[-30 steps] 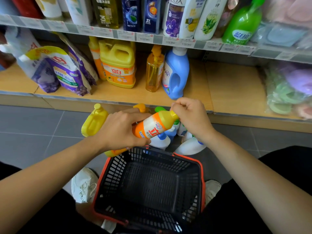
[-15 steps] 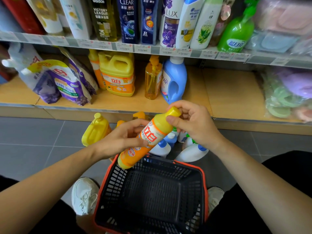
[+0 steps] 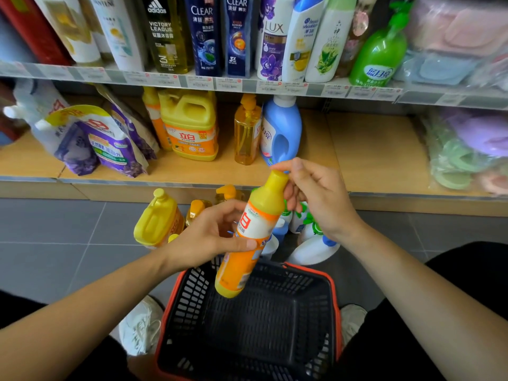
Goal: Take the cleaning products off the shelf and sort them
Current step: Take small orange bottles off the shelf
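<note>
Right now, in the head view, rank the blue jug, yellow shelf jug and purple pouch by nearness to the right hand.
1. Blue jug, on the shelf just behind the right hand.
2. Yellow shelf jug, mid-shelf, further left.
3. Purple pouch, at the shelf's far left.

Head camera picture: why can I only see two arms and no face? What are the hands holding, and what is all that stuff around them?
The camera sits on the person's head and looks down, so you see what they see: their own arms. The left hand grips the middle of an orange bottle; the fingers of the right hand curl round its yellow cap. The bottle hangs tilted over an empty black basket with a red rim. Behind is a wooden shelf with a yellow jug and a blue bottle. More bottles, like a second jug, stand on the grey floor.
</note>
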`<action>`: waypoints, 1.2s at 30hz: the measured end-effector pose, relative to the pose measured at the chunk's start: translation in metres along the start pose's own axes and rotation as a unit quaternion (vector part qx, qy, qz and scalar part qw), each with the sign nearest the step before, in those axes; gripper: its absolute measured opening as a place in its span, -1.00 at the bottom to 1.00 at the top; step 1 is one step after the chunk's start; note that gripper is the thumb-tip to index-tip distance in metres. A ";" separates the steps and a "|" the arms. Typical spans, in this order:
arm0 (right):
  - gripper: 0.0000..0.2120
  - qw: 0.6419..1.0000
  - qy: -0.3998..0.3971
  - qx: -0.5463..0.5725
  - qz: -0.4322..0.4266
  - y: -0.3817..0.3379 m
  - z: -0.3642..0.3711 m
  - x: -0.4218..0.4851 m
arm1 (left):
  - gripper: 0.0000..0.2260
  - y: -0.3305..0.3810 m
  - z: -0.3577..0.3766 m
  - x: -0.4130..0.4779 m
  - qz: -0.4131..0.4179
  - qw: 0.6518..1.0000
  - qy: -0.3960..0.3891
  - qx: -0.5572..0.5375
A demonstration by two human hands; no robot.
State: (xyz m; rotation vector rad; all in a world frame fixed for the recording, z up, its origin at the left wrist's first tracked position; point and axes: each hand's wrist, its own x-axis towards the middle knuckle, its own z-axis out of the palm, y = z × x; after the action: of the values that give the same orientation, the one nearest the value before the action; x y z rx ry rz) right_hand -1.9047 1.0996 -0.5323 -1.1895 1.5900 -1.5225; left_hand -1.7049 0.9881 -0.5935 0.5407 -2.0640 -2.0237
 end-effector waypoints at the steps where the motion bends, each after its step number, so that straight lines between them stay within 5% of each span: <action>1: -0.74 1.000 -0.022 -0.004 0.000 0.000 -0.001 0.000 | -0.55 0.001 -0.001 0.000 -0.006 1.000 -0.016 -0.016; 6: -0.61 0.991 -0.122 -0.047 -0.006 -0.004 -0.011 0.002 | -0.57 0.007 -0.005 -0.002 -0.027 0.993 -0.094 -0.070; 10: -0.78 0.995 -0.090 -0.032 -0.009 -0.008 -0.009 0.001 | -0.56 0.008 -0.004 0.000 -0.046 0.989 -0.125 -0.067; 16: -0.86 0.997 -0.007 -0.075 -0.023 -0.006 0.002 -0.003 | -0.37 -0.002 0.014 0.001 0.041 0.986 0.077 0.139; 19: -0.79 0.998 0.011 -0.065 -0.023 -0.006 0.003 -0.002 | -0.38 -0.008 0.015 -0.001 0.065 0.978 0.133 0.147; 25: -0.70 0.995 -0.078 -0.029 -0.049 -0.005 -0.011 0.002 | -0.56 0.000 0.004 -0.001 -0.004 0.999 -0.008 -0.052; 36: -0.75 0.992 -0.097 -0.065 -0.039 0.001 -0.027 0.007 | -0.41 0.004 0.002 -0.006 -0.077 0.983 -0.076 -0.146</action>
State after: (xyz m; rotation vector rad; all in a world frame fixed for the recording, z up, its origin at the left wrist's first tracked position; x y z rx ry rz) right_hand -1.9318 1.1046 -0.5288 -1.4406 1.5478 -1.3204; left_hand -1.7002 0.9922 -0.5888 0.5174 -1.8016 -2.4733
